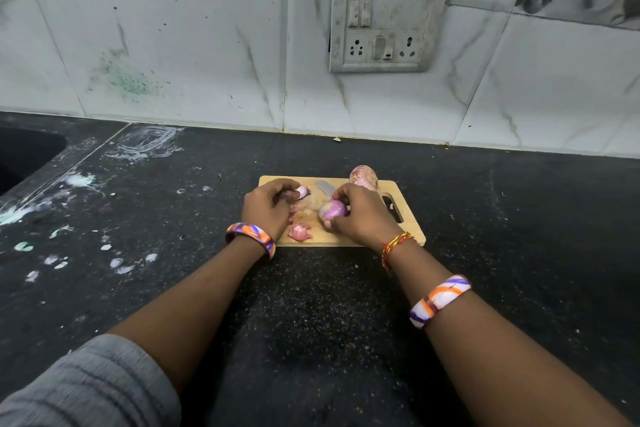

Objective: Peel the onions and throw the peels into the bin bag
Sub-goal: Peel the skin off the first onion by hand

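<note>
Cutting board [349, 239] on dark bench [311, 305]. My right hand [363, 215] curls its grip round a half-peeled onion [331, 211] at board centre. My left hand [265, 208] pinches a peel piece [302, 191] over the board's left end. Loose peels [299, 231] on the near edge; unpeeled onion [363, 177] at the far edge; knife blade [325, 186] beside it.

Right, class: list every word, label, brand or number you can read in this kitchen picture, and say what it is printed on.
None can be read.
Grey wall switchboard: switches and sockets, no legible marking.
Pale wooden chopping board: no print visible.
Orange, purple and white patterned bangles: swirls only, no letters.
</note>
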Demonstrator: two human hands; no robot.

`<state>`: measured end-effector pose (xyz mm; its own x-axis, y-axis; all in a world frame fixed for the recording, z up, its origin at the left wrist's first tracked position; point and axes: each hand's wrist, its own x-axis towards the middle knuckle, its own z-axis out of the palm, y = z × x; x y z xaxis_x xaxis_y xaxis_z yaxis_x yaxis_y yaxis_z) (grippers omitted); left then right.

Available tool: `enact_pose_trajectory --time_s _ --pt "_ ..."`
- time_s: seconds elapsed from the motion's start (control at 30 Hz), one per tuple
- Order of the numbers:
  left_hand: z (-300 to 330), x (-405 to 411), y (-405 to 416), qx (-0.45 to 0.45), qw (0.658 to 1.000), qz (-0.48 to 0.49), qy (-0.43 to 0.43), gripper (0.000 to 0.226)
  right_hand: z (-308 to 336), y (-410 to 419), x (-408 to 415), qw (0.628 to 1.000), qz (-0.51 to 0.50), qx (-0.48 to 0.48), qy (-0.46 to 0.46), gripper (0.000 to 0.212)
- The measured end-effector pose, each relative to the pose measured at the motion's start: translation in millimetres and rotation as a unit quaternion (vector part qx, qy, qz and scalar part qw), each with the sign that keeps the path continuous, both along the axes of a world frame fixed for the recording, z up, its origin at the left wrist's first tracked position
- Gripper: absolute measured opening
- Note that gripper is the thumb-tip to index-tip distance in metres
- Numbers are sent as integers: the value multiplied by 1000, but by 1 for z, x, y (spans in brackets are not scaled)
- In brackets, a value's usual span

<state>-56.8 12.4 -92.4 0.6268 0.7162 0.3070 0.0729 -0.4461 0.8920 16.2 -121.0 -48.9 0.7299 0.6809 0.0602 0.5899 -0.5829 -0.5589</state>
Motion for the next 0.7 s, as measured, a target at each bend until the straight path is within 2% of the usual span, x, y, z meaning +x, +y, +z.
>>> enact_pose_trajectory --time_s 0.17,0.2,0.3,0.37,0.5,0.6,0.7 --pt "14 -2 13 27 999 -2 45 45 3 -13 9 1000 -19 16 7 63" --pt "19 -4 17 36 998 3 45 42 7 -14 11 999 -29 39 7 61" --pt "33 -9 24 71 994 35 70 16 24 -11 17 991 -53 123 -13 41" --pt "40 -13 23 82 992 35 86 13 34 -3 16 990 -32 136 -25 32" --pt "48 -19 27 26 989 29 140 32 39 27 9 998 48 47 -18 33" --pt "40 -22 37 -79 983 55 154 30 35 48 -2 996 67 -52 -23 39" --pt "30 -27 43 -129 980 78 133 26 29 51 -2 972 107 -183 -100 42"
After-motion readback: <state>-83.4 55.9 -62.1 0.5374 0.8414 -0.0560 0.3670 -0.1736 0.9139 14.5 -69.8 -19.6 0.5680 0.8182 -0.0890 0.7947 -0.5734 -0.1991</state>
